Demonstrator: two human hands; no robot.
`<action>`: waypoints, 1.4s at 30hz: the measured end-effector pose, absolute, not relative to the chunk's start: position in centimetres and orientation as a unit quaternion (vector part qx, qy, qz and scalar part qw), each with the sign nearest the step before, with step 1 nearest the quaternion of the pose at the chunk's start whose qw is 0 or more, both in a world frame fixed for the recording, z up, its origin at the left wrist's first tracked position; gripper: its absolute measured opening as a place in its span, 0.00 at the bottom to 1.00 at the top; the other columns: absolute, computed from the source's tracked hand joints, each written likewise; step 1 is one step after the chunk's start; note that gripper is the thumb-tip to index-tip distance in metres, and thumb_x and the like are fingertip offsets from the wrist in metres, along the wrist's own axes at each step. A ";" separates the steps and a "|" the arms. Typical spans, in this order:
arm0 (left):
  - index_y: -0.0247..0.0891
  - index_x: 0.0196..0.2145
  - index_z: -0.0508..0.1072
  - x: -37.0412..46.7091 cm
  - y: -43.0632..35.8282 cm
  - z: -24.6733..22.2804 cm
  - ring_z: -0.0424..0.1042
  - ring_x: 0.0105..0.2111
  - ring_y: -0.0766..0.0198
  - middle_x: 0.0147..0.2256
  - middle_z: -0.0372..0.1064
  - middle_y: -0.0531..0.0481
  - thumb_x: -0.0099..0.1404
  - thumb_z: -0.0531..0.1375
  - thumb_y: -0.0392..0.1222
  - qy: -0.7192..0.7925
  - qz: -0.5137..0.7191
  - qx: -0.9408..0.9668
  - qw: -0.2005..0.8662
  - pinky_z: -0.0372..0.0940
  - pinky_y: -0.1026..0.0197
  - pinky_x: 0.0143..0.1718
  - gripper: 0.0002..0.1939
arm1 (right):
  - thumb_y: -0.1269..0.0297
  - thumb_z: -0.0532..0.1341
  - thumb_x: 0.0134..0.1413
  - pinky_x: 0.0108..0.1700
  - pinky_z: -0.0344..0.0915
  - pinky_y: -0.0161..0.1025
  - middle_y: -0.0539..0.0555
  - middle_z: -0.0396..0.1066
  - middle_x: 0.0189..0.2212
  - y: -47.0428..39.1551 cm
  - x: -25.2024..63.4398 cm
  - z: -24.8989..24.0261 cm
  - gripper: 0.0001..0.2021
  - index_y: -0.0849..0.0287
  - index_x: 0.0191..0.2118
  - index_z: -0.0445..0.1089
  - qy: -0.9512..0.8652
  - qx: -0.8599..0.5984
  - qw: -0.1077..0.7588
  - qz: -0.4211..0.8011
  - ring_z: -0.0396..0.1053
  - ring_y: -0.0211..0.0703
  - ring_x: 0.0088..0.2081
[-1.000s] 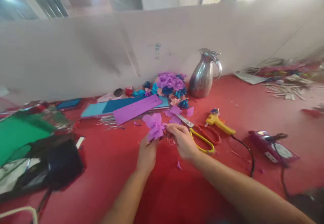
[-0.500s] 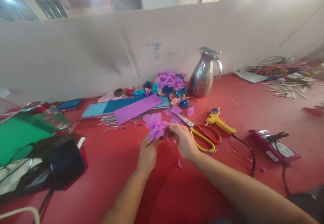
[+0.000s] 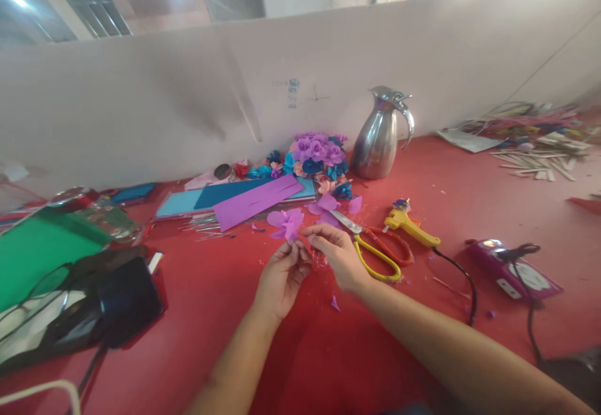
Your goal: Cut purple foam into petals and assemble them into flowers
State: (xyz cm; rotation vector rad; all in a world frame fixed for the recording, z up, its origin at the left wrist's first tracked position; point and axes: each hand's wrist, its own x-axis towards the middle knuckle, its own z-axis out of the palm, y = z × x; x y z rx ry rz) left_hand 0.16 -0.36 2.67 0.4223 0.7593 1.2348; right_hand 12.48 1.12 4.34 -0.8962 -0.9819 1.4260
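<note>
A purple paper flower (image 3: 286, 222) stands above the fingertips of my left hand (image 3: 282, 280), which pinches it at its base. Close on its right is my right hand (image 3: 339, 253), fingers bent and drawn together beside the lower petals. What sits between those fingertips, if anything, is hidden. Loose purple petals (image 3: 327, 203) lie just beyond my right hand. Scissors (image 3: 378, 255) with one yellow and one red handle rest to its right, blades pointing at the petals. A yellow glue gun (image 3: 413, 228) lies farther right.
Purple paper (image 3: 256, 202) lies over blue sheets and thin wires. Finished paper flowers (image 3: 317, 155) are piled by the wall, beside a steel jug (image 3: 378, 136). At right is a magenta power box (image 3: 514, 271) with cords; at left, a dark phone-like object (image 3: 129, 302) and green sheets (image 3: 37, 255).
The flower has turned and tipped up, showing its underside and my left fingers beneath it. My right fingertips have shifted slightly left and down along it.
</note>
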 end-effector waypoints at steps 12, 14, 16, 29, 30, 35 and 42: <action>0.34 0.28 0.75 0.4 -0.5 2.2 0.64 0.24 0.74 0.23 0.66 0.54 0.50 0.69 0.38 0.377 0.548 0.258 0.701 0.61 0.72 0.27 0.09 | 0.61 0.67 0.42 0.22 0.61 0.34 0.45 0.67 0.19 1.3 12.0 3.5 0.11 0.59 0.26 0.66 -0.406 -0.332 0.558 0.644 0.63 0.33 0.18; 0.34 0.29 0.76 0.4 -0.5 2.2 0.64 0.24 0.74 0.24 0.67 0.54 0.48 0.70 0.37 0.385 0.552 0.247 0.697 0.61 0.72 0.27 0.10 | 0.60 0.67 0.42 0.23 0.61 0.34 0.45 0.66 0.19 1.3 11.9 3.5 0.11 0.59 0.26 0.66 -0.407 -0.338 0.559 0.638 0.63 0.33 0.19; 0.34 0.28 0.75 0.4 -0.6 2.3 0.65 0.25 0.74 0.24 0.67 0.54 0.48 0.70 0.38 0.390 0.553 0.246 0.694 0.61 0.72 0.27 0.10 | 0.60 0.67 0.43 0.24 0.61 0.34 0.46 0.67 0.19 1.3 11.9 3.4 0.11 0.59 0.26 0.66 -0.407 -0.339 0.560 0.637 0.63 0.33 0.19; 0.34 0.25 0.74 0.6 -0.7 2.7 0.63 0.23 0.72 0.22 0.66 0.54 0.47 0.70 0.47 0.438 0.564 0.271 0.645 0.57 0.70 0.24 0.15 | 0.56 0.68 0.42 0.26 0.59 0.34 0.44 0.66 0.18 1.1 11.8 3.2 0.13 0.58 0.26 0.66 -0.410 -0.352 0.549 0.638 0.63 0.34 0.21; 0.34 0.24 0.74 0.6 -0.7 2.7 0.63 0.23 0.72 0.22 0.66 0.54 0.47 0.71 0.47 0.438 0.567 0.271 0.642 0.57 0.70 0.25 0.14 | 0.57 0.68 0.42 0.26 0.59 0.34 0.44 0.65 0.18 1.1 11.8 3.2 0.13 0.58 0.26 0.66 -0.410 -0.354 0.549 0.637 0.63 0.34 0.21; 0.34 0.22 0.73 0.4 -0.6 2.5 0.61 0.22 0.73 0.21 0.65 0.55 0.47 0.70 0.44 0.431 0.580 0.276 0.633 0.57 0.69 0.26 0.12 | 0.57 0.68 0.41 0.27 0.56 0.33 0.45 0.65 0.20 1.1 11.9 3.3 0.13 0.59 0.26 0.66 -0.414 -0.363 0.547 0.630 0.60 0.33 0.23; 0.34 0.20 0.72 0.6 -0.7 2.6 0.57 0.21 0.73 0.19 0.62 0.56 0.46 0.70 0.44 0.434 0.596 0.293 0.608 0.54 0.68 0.25 0.13 | 0.57 0.68 0.41 0.31 0.59 0.34 0.46 0.66 0.24 1.1 11.8 3.0 0.13 0.58 0.27 0.67 -0.414 -0.345 0.548 0.640 0.62 0.34 0.26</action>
